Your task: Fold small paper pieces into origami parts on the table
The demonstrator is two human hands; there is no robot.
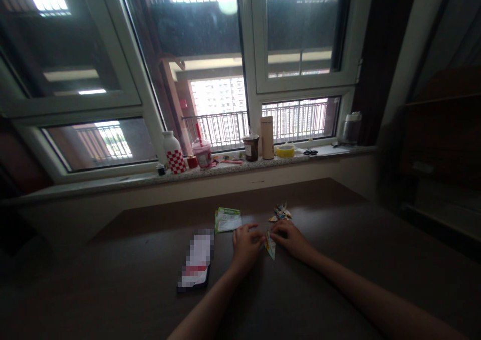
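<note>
On the dark brown table point(338, 260), my left hand point(245, 244) and my right hand point(289, 237) meet over a small folded piece of coloured paper point(270, 245). Both hands pinch it from either side, fingers curled. Just beyond my right hand lies a little heap of folded coloured paper shapes point(281, 211). A green-and-white paper sheet point(227, 219) lies flat a little beyond my left hand. A phone point(196, 261) lies to the left of my left hand.
The stone windowsill point(112, 182) behind the table carries a red-checked white bottle point(173, 152), a pink lidded cup point(203, 153), a dark cup point(251, 148), a tan flask point(267, 137), a yellow tape roll point(284, 151) and a jar point(352, 128). Dark shelving point(443, 129) stands right.
</note>
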